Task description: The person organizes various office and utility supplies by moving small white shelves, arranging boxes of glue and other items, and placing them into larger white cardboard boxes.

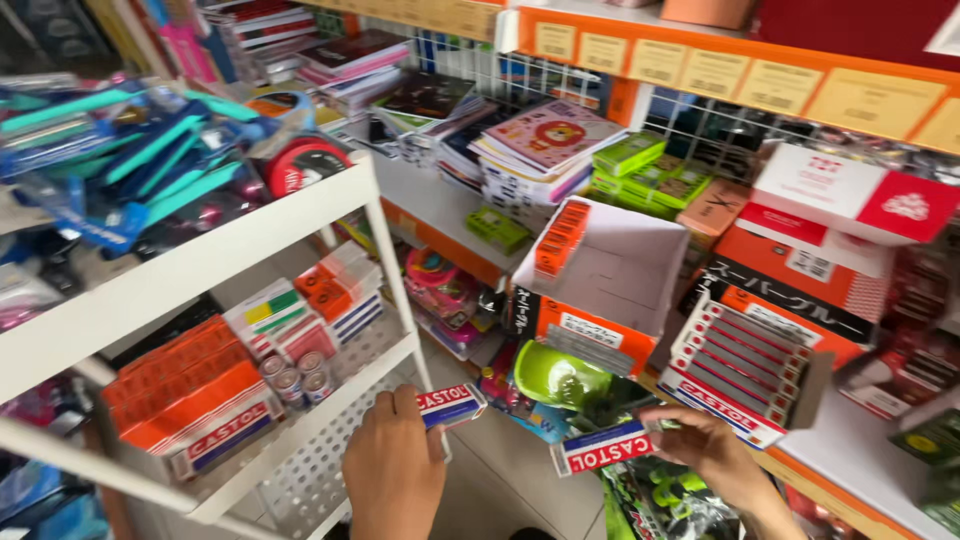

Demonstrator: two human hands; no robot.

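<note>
While left hand [392, 470] fingers grip one small red-white-blue cardboard box [450, 405] by the white perforated shelf [310, 470], right hand [715, 450] fingers pinch another box [603, 447].

My single head camera looks down, close over both hands, facing shop shelves [640, 60] far right, white rack [200, 260] near left.
</note>
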